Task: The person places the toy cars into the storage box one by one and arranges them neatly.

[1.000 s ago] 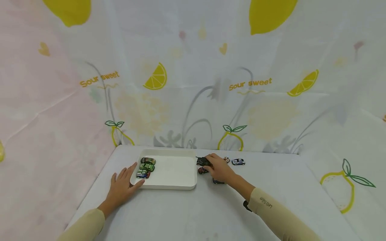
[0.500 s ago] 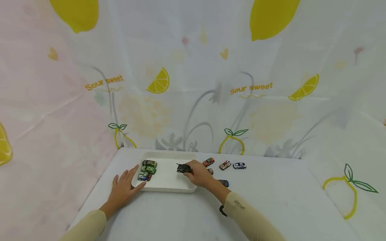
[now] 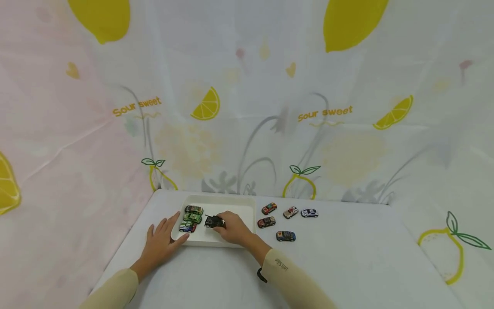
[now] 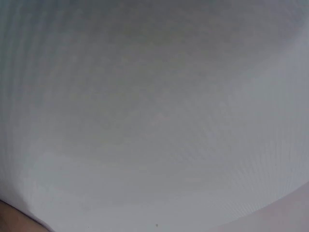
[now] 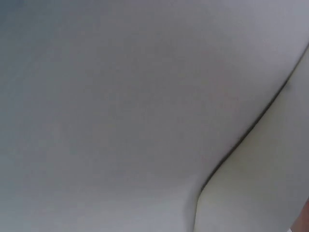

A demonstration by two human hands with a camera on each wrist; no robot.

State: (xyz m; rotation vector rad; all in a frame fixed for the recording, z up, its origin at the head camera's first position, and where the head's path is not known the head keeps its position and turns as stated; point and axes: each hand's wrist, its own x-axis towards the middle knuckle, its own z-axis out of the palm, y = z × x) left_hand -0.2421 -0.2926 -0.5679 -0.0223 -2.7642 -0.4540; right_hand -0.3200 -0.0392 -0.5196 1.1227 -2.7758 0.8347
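In the head view, my right hand [image 3: 236, 228] pinches a black toy car [image 3: 214, 221] over the white tray [image 3: 231, 200]. It is hard to tell whether that car touches the tray floor. Left of it, inside the tray, three toy cars form a column: a dark patterned one [image 3: 194, 210], a green one [image 3: 192, 218] and a blue-and-white one [image 3: 187, 226]. With fingers spread, my left hand [image 3: 160, 244] rests against the tray's left side, its thumb by the front left corner. Both wrist views show mostly blurred pale surface.
Right of the tray lie several more toy cars: an orange-red one [image 3: 269, 208], a dark red one [image 3: 266, 222], a beige one [image 3: 291, 212], a white one [image 3: 309, 213] and a blue one [image 3: 286, 236]. Behind the white table [image 3: 347, 240] hangs a lemon-print cloth [image 3: 247, 141].
My right hand has carried the black toy car leftward from beside the tray to over its middle, near the column of cars. My left hand has stayed at the tray's left side.
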